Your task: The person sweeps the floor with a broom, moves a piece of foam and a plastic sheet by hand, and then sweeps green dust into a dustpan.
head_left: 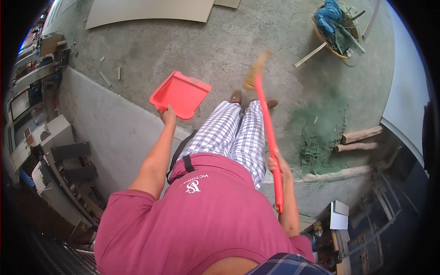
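Observation:
My left hand [168,115] is closed on the near edge of a red dustpan [183,95], which is held out above the floor with its inner side facing up. Wrapped round the red handle of a broom [266,120] is my right hand [280,166]. The broom's yellowish bristles [256,71] point away from me and are blurred by motion. Whether the bristles touch the floor I cannot tell. To the right of the broom, green dust and debris [314,145] lie on the concrete.
A round basket [318,34] with a blue bag and scraps stands far right. Two pieces of wood [362,134] lie at the right. A large flat board [146,11] is at the top, and a low concrete wall [114,123] runs along the left. Small scraps dot the concrete floor [206,50].

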`<state>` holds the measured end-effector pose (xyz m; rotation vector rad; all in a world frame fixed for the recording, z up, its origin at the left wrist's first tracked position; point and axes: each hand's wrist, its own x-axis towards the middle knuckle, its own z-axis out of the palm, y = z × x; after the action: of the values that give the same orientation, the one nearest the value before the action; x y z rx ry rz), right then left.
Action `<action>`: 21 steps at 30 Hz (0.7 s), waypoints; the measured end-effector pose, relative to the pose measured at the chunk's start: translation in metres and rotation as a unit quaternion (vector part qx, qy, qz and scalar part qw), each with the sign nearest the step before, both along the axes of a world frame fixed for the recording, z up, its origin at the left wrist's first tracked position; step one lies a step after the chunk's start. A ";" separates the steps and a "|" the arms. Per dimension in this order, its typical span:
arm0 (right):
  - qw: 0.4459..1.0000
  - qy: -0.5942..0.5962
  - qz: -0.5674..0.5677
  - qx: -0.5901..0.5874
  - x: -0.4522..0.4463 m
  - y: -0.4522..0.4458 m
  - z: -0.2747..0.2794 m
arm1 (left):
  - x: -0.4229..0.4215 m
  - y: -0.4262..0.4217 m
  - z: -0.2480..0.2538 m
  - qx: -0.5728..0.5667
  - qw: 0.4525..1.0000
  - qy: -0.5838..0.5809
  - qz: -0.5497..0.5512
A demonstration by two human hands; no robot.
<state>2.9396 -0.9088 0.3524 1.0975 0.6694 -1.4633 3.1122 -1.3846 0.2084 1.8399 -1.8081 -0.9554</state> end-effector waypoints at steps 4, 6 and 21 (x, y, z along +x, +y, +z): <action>0.970 0.043 0.145 -0.192 -0.035 -0.109 -0.088 | 0.035 0.016 0.024 0.031 0.998 -0.033 0.043; 0.944 0.073 0.234 -0.222 -0.048 -0.168 -0.126 | 0.044 0.041 0.061 0.081 0.994 0.022 0.067; 0.951 0.019 -0.273 -0.144 -0.187 -0.052 -0.217 | -0.059 0.074 0.094 0.198 0.978 0.001 0.070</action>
<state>2.7528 -0.9609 0.1355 1.0691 0.1606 -1.9846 3.0530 -1.3102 0.3029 2.1617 -1.5411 -1.3349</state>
